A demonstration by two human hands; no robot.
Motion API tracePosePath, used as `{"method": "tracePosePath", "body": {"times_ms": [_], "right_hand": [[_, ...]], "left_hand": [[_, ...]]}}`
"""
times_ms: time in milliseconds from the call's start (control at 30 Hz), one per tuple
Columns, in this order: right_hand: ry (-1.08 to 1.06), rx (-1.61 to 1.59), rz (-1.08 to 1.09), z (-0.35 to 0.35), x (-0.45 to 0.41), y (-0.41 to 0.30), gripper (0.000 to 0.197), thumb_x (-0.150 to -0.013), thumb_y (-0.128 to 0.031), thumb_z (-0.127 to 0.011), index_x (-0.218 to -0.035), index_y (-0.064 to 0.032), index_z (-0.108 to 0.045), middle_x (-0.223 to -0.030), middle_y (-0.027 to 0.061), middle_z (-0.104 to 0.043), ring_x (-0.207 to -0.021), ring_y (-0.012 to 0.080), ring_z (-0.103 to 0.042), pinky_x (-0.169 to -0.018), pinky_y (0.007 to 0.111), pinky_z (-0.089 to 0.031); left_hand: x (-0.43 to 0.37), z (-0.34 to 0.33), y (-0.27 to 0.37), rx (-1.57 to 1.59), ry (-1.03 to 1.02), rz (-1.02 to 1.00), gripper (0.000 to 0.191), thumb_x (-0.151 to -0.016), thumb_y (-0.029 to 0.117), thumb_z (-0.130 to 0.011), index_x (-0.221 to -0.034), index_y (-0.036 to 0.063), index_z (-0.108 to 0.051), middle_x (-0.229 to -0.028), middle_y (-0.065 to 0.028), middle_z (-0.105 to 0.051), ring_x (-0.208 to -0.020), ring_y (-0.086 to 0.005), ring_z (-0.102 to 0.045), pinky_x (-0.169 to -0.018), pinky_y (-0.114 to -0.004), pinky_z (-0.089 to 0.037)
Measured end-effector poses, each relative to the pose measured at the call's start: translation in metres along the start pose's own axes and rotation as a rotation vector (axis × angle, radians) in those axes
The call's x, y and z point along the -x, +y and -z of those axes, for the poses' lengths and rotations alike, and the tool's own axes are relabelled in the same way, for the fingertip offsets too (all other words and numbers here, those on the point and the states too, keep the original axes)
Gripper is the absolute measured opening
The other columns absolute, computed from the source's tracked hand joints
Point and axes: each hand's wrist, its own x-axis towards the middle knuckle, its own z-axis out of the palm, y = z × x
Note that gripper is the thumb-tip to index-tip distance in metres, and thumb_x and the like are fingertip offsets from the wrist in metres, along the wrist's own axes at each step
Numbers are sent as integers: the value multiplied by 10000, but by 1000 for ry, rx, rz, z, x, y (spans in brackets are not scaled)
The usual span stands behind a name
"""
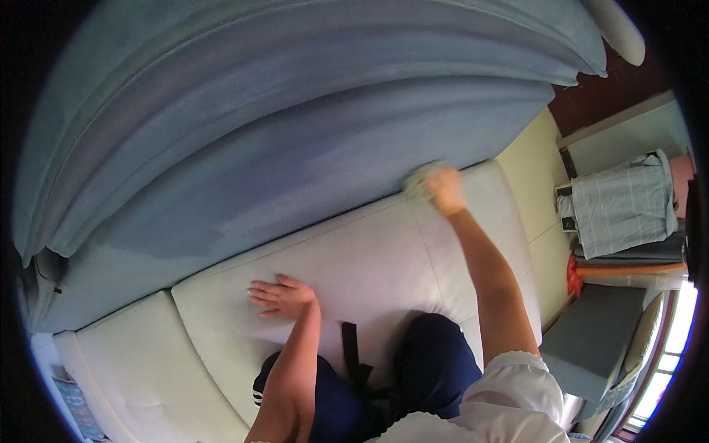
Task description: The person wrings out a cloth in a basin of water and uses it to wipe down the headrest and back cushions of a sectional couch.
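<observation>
Below me is a sofa with a pale seat cushion [365,249] and a blue-grey fabric backrest [310,160]. My left hand [285,296] rests flat on the seat, fingers spread, with nothing in it. Farther right, my right hand [446,188] grips a light cloth [420,180] where the backrest meets the seat. Both that hand and the cloth are blurred. A darker patch [166,235] shows on the left part of the backrest. My knees, in dark blue, press on the seat with a black strap [350,349] hanging between them.
A second pale seat section [133,360] adjoins at the left. Beyond the sofa's right end lies a tiled floor [534,194]. Over there are a checked cloth [623,205] draped over something, a red plastic bag [574,277] and a grey upholstered seat [598,332] near a window.
</observation>
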Motion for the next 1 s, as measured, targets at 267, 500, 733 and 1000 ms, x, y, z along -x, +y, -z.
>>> {"method": "tracePosePath", "body": {"times_ms": [267,500,733,1000], "right_hand": [[625,-282,-1153,-11,-46,-45,314,-714,-175,-599,-960,-15,-488,-903,129,-544,-806,269,-539,-736,352,-442],[165,-799,-191,39,-129,-315,204,-638,-145,-549,-842,-148,-539,-870,47,-527,-850,232,-513,-699,401,-393],[473,-591,330,72,-188,-364,176,-686,-254,-493,-857,-214,-494,-922,-21,-466,-939,180,-431,-739,394,-348],[193,-196,479,58,-89,-60,193,-661,-224,-548,-839,-295,-527,-900,-50,-483,-978,176,-451,-736,357,-433]], "left_hand": [[1,-9,-2,36,59,-8,591,-852,418,-221,-1325,67,-169,-1380,-132,-151,-1274,-276,-151,-962,-545,-150],[-6,-16,-10,-36,108,-23,586,-853,428,-224,-1322,79,-184,-1378,-117,-170,-1269,-270,-175,-959,-531,-179],[-8,-15,-15,-292,33,5,606,-857,462,-205,-1339,102,-133,-1392,-91,-132,-1285,-240,-127,-979,-515,-151],[-8,-6,-10,-15,53,11,604,-849,449,-221,-1336,101,-146,-1387,-100,-150,-1278,-258,-149,-972,-527,-148]]}}
